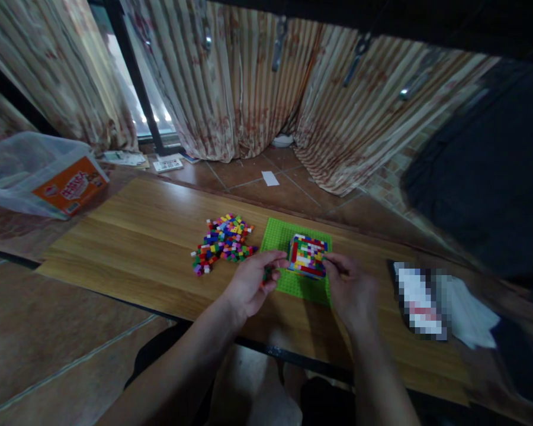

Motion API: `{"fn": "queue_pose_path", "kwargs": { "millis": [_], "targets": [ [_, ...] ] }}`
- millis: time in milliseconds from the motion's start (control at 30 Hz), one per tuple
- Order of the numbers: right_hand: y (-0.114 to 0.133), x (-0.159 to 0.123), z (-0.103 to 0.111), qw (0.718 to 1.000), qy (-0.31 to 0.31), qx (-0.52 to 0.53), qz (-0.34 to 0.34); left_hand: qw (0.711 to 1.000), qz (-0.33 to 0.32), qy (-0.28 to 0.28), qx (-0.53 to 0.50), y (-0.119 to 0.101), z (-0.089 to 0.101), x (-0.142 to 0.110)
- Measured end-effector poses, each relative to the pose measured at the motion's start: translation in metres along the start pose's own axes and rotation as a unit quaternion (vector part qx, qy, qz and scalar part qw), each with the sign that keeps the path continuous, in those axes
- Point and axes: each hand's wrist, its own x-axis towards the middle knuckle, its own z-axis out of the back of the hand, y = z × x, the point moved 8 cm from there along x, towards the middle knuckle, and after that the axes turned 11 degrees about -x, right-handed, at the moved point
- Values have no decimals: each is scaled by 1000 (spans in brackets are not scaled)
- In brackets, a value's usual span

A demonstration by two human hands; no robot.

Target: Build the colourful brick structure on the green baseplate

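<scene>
A low block of many-coloured building bricks (308, 256) is built up on a green studded baseplate (275, 234) in the middle of the table. My left hand (251, 283) is over the baseplate's left edge, thumb and forefinger stretched towards the structure. Its other fingers curl around a few small bricks (266, 273), some green. At the structure's right side, my right hand (350, 287) has thumb and forefinger pinched together against its edge. Whatever lies between those fingertips is too small to make out. Left of the baseplate lies a loose pile of small coloured bricks (224, 239).
The wooden table (128, 236) runs across the view. A clear plastic bin (26, 171) with an orange label stands beyond its left end. On the right are a blurred-out item (420, 302) and white sheets (468, 313). Curtains (249, 83) hang behind; a dark shape fills the right.
</scene>
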Motion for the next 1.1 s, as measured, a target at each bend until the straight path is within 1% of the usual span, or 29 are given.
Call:
{"fn": "queue_pose_path", "kwargs": {
  "millis": [100,200,333,467,700,967,1100],
  "targets": [
    [9,0,-4,998,1,-36,45,1000,-2,1,15,0,-1,-2],
    [13,0,-8,996,-2,-53,72,1000,-14,-7,26,-3,0,-3],
    [13,0,-13,993,-1,-79,87,999,-27,0,34,-5,0,-4],
    [13,1,-16,991,3,-97,88,998,-39,8,41,-6,0,-4],
    [8,1,-12,993,-4,-104,49,998,-40,4,46,-6,1,-4],
    [-1,1,-15,998,-18,-62,-9,998,-48,9,49,-6,2,-3],
    [-5,3,-16,997,-18,-51,-51,997,-47,7,53,-5,2,-3]
  ]
}}
